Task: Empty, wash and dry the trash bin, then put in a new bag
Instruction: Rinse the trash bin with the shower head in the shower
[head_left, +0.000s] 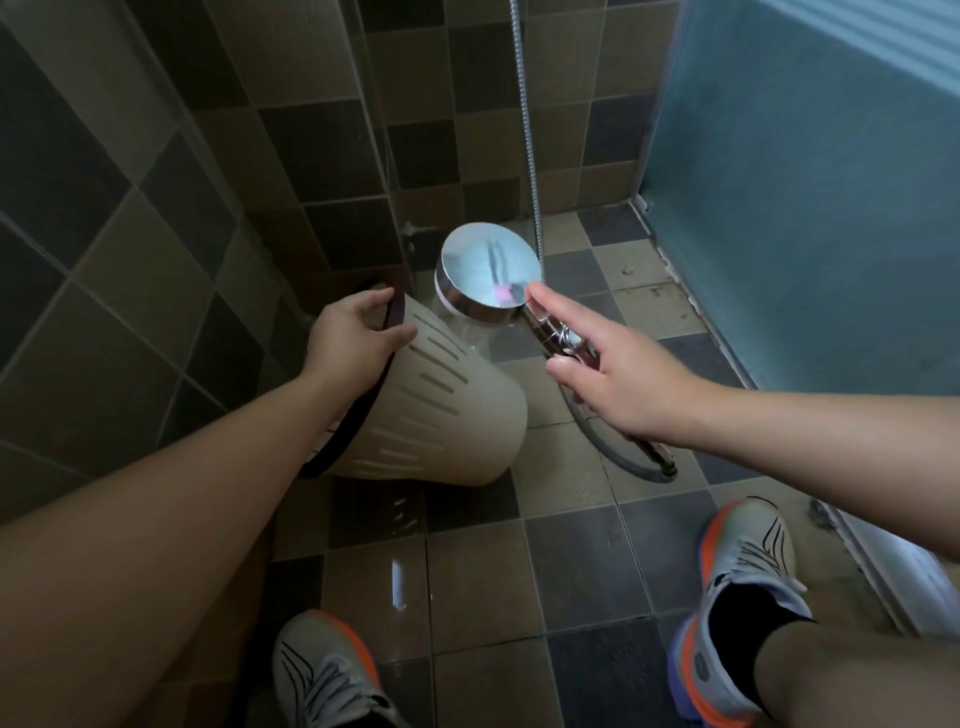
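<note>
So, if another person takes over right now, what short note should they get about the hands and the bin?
Left hand grips the dark rim of the bin, which is tilted with its mouth toward the wall. Right hand holds the shower head by its handle, index finger straight, face aimed at the bin. The bin looks emptied and the floor is wet, so washing is under way. Left: finish rinsing, dry, put in a new bag. No bag in view.

Single head-worn wide-angle view, looking steeply down from standing height at tiled floor. Both forearms enter from bottom corners, close to lens; shoes at bottom edge. Tiled wall fills upper left, blue panel upper right. Edges curve from lens distortion.
</note>
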